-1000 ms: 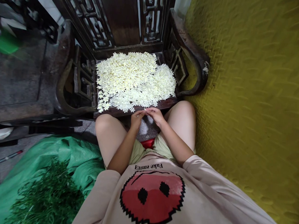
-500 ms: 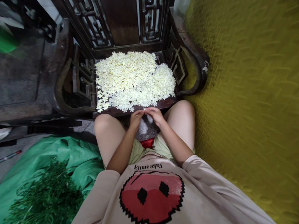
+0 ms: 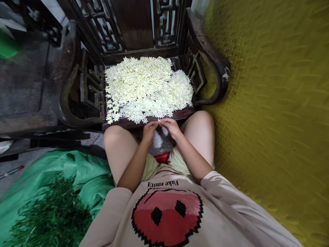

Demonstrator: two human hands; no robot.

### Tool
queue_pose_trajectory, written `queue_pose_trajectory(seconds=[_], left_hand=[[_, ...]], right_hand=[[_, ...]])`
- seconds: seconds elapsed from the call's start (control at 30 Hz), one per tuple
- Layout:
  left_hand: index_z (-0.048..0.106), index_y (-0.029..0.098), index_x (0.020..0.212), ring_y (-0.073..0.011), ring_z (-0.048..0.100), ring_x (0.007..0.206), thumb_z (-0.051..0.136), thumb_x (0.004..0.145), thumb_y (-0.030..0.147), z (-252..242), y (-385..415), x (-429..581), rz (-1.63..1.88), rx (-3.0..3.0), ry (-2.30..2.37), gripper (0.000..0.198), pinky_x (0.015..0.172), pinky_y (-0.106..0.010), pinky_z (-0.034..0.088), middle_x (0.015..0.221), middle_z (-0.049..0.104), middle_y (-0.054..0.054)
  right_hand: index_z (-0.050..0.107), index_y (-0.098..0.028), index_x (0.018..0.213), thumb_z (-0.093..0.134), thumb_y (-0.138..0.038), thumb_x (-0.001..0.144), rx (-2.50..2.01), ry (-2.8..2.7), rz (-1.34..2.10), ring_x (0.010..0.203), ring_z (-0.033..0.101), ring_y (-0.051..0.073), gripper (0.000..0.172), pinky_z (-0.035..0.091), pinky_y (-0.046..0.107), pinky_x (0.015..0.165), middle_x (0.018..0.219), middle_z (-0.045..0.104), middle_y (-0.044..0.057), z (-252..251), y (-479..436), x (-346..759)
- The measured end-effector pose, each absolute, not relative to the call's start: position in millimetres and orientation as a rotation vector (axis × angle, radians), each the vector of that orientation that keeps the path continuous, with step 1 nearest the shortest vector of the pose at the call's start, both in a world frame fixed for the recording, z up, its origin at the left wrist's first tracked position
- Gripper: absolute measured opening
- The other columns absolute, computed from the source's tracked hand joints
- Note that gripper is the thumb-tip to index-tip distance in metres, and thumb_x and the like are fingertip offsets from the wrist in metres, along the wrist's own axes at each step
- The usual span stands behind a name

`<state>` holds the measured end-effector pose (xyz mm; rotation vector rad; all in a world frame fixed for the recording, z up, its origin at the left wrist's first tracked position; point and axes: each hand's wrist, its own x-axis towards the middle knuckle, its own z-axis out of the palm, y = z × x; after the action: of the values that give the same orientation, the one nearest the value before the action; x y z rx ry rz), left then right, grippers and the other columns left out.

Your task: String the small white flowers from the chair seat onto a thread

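Observation:
My left hand [image 3: 150, 130] and my right hand [image 3: 171, 128] meet just in front of the seat's front edge, fingers pinched together. Between their fingertips is a small white flower [image 3: 159, 121], mostly covered, so its petals cannot be made out. Both hands appear to grip it. Right beyond them, a broad heap of white, star-shaped flowers [image 3: 139, 79] covers most of a dark wooden chair seat [image 3: 181, 115]. A few flowers lie loose at the heap's left and front edges.
Curved wooden armrests flank the seat, the left [image 3: 66, 77] and the right [image 3: 222, 75]. Yellow textured padding [image 3: 275, 116] rises at the right. On the lower left, cut green stems [image 3: 53, 217] lie on a green sheet [image 3: 68, 159]. A dark wooden surface [image 3: 17, 86] stands at far left.

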<state>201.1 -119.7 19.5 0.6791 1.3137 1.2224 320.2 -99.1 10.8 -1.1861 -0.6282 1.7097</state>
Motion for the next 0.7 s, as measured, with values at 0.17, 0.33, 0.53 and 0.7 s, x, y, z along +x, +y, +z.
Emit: queue_pose_trajectory(seconds=[0.17, 0.33, 0.53, 0.7], left_hand=[[0.069, 0.016, 0.065, -0.0134, 0.053, 0.067, 0.076, 0.053, 0.040, 18.3, -119.7, 201.7, 1.226, 0.650, 1.316, 0.028, 0.068, -0.027, 0.040, 0.060, 0.060, 0.000], [0.068, 0.016, 0.062, -0.0128, 0.053, 0.065, 0.077, 0.052, 0.038, 21.6, -119.5, 202.4, 1.227, 0.625, 1.299, 0.026, 0.066, -0.026, 0.039, 0.058, 0.059, 0.000], [0.067, 0.016, 0.060, -0.0090, 0.046, 0.055, 0.077, 0.051, 0.037, 19.3, -118.3, 200.5, 1.201, 0.575, 1.252, 0.025, 0.059, -0.024, 0.035, 0.050, 0.052, 0.003], [0.064, 0.016, 0.057, -0.0053, 0.033, 0.046, 0.074, 0.055, 0.035, 14.8, -117.5, 198.7, 1.185, 0.552, 1.246, 0.022, 0.049, -0.024, 0.026, 0.045, 0.043, 0.005]], right_hand=[[0.070, -0.017, 0.067, 0.082, -0.032, 0.045, -1.162, -0.627, 1.719, 0.067, 0.061, 0.012, 0.029, 0.049, 0.029, 0.077, 0.070, 0.069, 0.000, 12.2, -100.2, 320.4], [0.070, -0.017, 0.067, 0.082, -0.032, 0.045, -1.177, -0.626, 1.718, 0.067, 0.061, 0.012, 0.029, 0.049, 0.029, 0.077, 0.070, 0.068, 0.001, 12.5, -100.1, 320.4], [0.069, -0.017, 0.068, 0.081, -0.034, 0.045, -1.191, -0.652, 1.708, 0.068, 0.062, 0.013, 0.031, 0.049, 0.030, 0.078, 0.070, 0.068, 0.001, 10.6, -100.7, 320.4], [0.069, -0.017, 0.068, 0.082, -0.034, 0.044, -1.194, -0.655, 1.708, 0.067, 0.062, 0.013, 0.032, 0.049, 0.030, 0.078, 0.069, 0.069, 0.001, 12.2, -100.8, 320.5]])
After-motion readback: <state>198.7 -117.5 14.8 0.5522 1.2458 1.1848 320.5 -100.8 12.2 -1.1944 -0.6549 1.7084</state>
